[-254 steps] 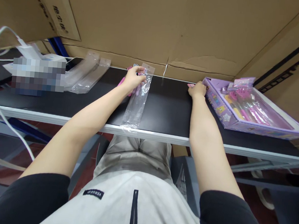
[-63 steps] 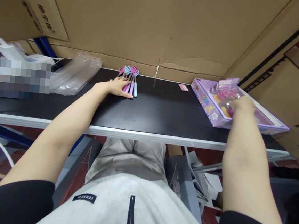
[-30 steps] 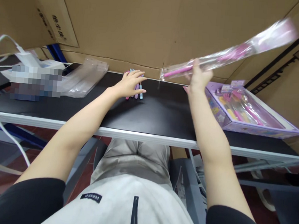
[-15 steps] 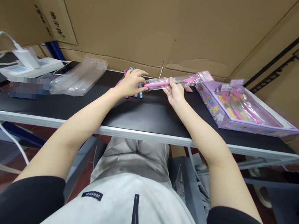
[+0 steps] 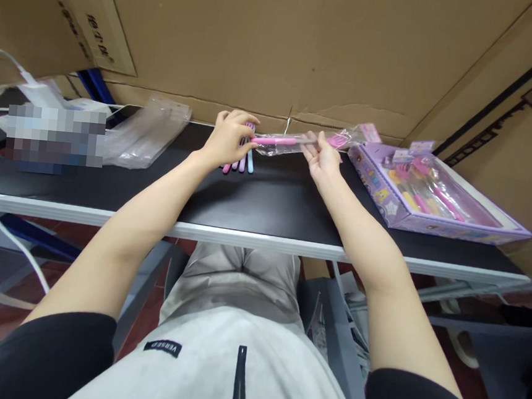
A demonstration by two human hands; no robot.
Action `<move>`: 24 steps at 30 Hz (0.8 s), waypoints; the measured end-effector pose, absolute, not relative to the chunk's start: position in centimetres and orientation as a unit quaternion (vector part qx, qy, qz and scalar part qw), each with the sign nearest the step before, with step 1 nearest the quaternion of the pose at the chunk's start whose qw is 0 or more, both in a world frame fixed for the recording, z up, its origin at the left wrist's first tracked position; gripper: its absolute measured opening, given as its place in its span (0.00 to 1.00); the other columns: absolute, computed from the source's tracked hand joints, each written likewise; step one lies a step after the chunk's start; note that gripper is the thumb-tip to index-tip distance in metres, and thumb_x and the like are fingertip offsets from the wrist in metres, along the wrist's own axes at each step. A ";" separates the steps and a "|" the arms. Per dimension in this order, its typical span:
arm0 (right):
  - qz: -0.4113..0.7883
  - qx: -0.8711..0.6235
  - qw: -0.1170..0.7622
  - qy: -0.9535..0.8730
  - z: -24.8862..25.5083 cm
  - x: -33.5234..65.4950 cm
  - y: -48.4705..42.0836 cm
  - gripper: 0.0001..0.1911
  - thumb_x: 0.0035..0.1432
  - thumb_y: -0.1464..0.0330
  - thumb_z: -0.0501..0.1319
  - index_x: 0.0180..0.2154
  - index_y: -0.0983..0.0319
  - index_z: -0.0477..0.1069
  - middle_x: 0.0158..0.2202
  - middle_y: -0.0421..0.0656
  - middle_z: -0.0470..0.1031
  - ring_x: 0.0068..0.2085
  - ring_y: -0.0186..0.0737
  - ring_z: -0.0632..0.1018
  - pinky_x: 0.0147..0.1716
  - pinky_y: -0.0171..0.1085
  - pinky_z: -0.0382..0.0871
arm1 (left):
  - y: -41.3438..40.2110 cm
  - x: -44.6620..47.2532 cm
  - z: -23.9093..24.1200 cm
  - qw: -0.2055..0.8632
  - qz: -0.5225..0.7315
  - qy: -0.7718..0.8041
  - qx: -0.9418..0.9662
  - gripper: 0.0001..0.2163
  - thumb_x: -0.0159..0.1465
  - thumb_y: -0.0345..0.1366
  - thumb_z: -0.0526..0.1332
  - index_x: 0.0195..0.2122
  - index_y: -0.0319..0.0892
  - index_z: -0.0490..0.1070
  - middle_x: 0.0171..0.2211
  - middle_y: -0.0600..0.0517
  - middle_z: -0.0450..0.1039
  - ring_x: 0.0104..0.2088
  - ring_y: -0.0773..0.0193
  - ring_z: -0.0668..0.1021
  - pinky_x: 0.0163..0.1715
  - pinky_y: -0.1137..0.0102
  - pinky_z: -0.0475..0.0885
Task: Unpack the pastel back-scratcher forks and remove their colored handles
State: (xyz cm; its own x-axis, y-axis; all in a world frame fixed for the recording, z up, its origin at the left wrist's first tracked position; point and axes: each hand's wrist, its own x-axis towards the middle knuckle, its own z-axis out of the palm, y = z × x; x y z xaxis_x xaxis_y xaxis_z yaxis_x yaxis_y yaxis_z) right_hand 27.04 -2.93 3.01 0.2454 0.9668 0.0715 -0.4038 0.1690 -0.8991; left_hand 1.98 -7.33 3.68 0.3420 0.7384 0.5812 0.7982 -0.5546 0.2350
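Observation:
A slim pink pen-like stick with a pink ornament at its right end lies inside a clear plastic sleeve. My left hand pinches the stick's left end near the sleeve's end. Fingers of my right hand are closed on the sleeve from below, left of the ornament. Beneath my left hand, several loose pink, purple and blue sticks rest side by side on the black table; the hand partly hides them.
On the right stands a purple display box holding bagged pink and yellow sticks. Flat clear bags lie at left, beside a white charger with its cable. Cardboard walls the table's back.
My left hand has shifted slightly left and up with the stick's end. My right hand has moved a little right along the sleeve, toward the ornament.

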 end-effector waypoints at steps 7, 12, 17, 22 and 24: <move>0.454 -0.438 0.686 -0.362 3.6 31.6 -0.5 0.20 0.73 0.50 0.57 0.47 0.58 0.75 0.52 0.48 0.82 0.55 0.45 0.84 0.54 0.52 0.82 | -6.9 0.6 3.7 0.060 -0.317 -0.504 -0.801 0.13 0.68 0.39 0.61 0.48 0.51 0.85 0.65 0.47 0.76 0.69 0.36 0.69 0.69 0.33 0.57; 0.403 -0.476 0.710 -0.328 4.2 34.3 0.1 0.24 0.78 0.59 0.43 0.53 0.55 0.76 0.64 0.47 0.76 0.61 0.40 0.82 0.58 0.50 0.77 | -6.8 0.1 4.0 0.066 -0.321 -0.515 -0.792 0.14 0.69 0.41 0.60 0.48 0.50 0.85 0.68 0.47 0.74 0.71 0.36 0.68 0.71 0.33 0.55; 0.356 -0.371 0.847 -0.138 5.3 36.4 0.1 0.27 0.78 0.61 0.36 0.52 0.59 0.72 0.70 0.51 0.70 0.58 0.34 0.84 0.56 0.38 0.77 | -7.8 -0.1 5.0 0.081 -0.328 -0.524 -0.782 0.16 0.71 0.48 0.57 0.47 0.51 0.83 0.72 0.51 0.69 0.73 0.39 0.66 0.73 0.36 0.53; 0.311 -0.364 0.873 -0.090 5.3 38.3 1.2 0.23 0.74 0.63 0.38 0.44 0.59 0.71 0.70 0.52 0.68 0.57 0.31 0.84 0.53 0.32 0.77 | -9.0 0.0 6.1 0.104 -0.305 -0.565 -0.759 0.30 0.70 0.63 0.46 0.52 0.53 0.80 0.75 0.57 0.65 0.75 0.43 0.62 0.73 0.35 0.46; 0.310 -0.384 0.864 -0.102 4.9 38.7 1.7 0.24 0.72 0.64 0.37 0.48 0.59 0.70 0.71 0.52 0.67 0.56 0.32 0.84 0.53 0.32 0.77 | -9.3 -0.2 6.4 0.119 -0.280 -0.587 -0.750 0.37 0.66 0.70 0.43 0.56 0.53 0.79 0.73 0.58 0.67 0.76 0.43 0.58 0.73 0.33 0.42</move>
